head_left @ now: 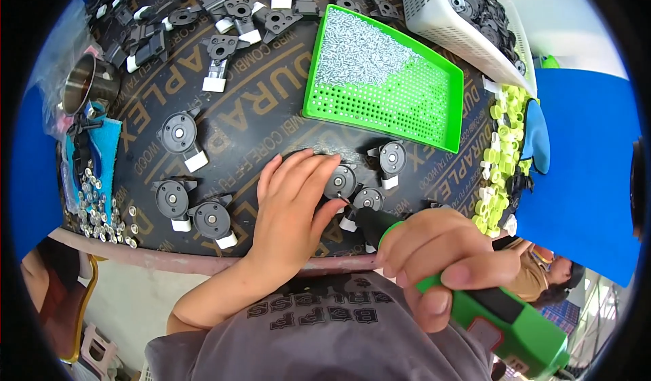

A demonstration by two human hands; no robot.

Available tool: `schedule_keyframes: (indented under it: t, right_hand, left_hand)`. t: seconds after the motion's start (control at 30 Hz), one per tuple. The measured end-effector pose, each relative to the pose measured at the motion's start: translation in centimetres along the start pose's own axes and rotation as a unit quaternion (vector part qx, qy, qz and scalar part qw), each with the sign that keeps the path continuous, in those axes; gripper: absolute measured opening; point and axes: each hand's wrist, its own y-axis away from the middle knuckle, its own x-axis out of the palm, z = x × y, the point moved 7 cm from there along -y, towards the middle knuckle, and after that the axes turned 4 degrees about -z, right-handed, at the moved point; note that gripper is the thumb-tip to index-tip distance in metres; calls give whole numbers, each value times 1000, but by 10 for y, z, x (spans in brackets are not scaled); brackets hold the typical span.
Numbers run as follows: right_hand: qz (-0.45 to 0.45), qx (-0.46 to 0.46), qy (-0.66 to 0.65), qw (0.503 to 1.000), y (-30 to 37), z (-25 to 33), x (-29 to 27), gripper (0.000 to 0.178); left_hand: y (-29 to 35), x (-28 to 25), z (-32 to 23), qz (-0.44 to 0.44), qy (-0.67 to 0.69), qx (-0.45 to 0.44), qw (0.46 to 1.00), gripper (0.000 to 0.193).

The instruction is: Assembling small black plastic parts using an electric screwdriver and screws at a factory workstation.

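Note:
My left hand [288, 208] is curled over a black round part [340, 179], its fingertips and thumb against the part's edge on the dark table. My right hand [447, 255] is wrapped round a green and black electric screwdriver [515, 320]. The driver's thin bit points at the face of that round part, near my left thumb; whether it sits in a screw is too small to tell. Close by lie two similar round parts with white ends, one [369, 200] beside the driver's nose and another [392, 156] farther right.
A green tray [451, 110] of small silvery screws stands beyond my hands. More round assemblies [179, 133] lie at left; black brackets [220, 52] spread along the back. A white basket [434, 22] holds black parts. Yellow-green caps [498, 157] line the right edge; a metal cup [83, 83] stands left.

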Motion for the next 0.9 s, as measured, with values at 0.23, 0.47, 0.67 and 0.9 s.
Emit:
schedule_keyframes:
  t: [0.23,0.47,0.67,0.9]
  right_hand:
    - [47,38,0,998,-10,-9,0,30]
    - [-56,65,6,996,4,-13,3,28]
    - [30,8,-93,995,-10,3,-20,34]
    - [-208,18,58,976,-15,12,-80,23]
  left_hand:
    - [2,0,0,-8,-4,6,1000,53]
    - [0,1,-3,-20,-8,14,1000,53]
    - [11,1,-11,-10,-31,29,999,59]
    - [65,-78,6,15,-349,-49,936,73]
